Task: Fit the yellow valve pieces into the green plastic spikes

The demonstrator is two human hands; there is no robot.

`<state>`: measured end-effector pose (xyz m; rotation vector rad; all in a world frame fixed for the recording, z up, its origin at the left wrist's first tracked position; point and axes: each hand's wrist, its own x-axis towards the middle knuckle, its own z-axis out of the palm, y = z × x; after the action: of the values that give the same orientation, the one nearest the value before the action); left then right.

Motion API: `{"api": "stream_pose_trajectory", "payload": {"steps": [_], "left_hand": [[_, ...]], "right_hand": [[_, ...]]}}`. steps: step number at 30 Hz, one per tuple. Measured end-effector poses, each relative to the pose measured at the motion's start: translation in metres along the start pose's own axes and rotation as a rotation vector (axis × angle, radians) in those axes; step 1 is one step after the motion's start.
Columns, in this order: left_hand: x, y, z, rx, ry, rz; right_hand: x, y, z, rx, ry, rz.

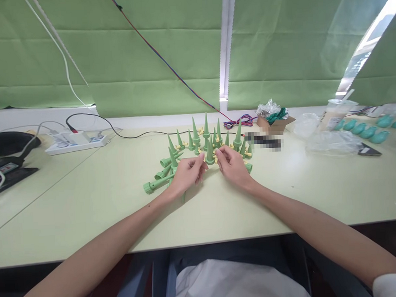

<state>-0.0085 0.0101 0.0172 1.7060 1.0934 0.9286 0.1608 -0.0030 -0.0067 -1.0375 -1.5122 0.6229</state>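
Observation:
Several green plant-watering spikes [206,131] with small yellow valves stand points up in a cluster on the table. One green spike [210,156] stands upright at the front, between my two hands. My left hand [190,171] is closed, thumb and fingers pinched together just left of this spike's base. My right hand [233,165] is likewise pinched, close to the spike's right side, near small yellow parts. What lies between the fingertips of either hand is too small to make out. A few more green spikes [158,183] lie on their sides by my left wrist.
Behind the spikes runs a black cable to a white power strip [78,143]. To the right are a small cardboard box [275,125], a pixelated dark object [263,140], a drink cup [334,115], a plastic bag [332,143] and several teal bulb-shaped pieces [379,136]. The table's front edge [222,243] is near me.

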Motion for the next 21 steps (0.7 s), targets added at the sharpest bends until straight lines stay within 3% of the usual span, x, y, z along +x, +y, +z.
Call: {"api": "stream_pose_trajectory", "payload": {"steps": [4, 8, 21], "left_hand": [[0.0, 0.007, -0.001, -0.082, -0.06, -0.107], [0.0, 0.007, -0.002, -0.111, -0.079, -0.126], [-0.002, -0.003, -0.001, -0.007, -0.092, 0.055]], "right_hand": [[-0.002, -0.002, -0.001, 0.038, -0.089, -0.054], [-0.002, 0.0, -0.003, 0.046, -0.11, -0.072], [-0.001, 0.003, -0.001, 0.025, -0.101, -0.044]]}}
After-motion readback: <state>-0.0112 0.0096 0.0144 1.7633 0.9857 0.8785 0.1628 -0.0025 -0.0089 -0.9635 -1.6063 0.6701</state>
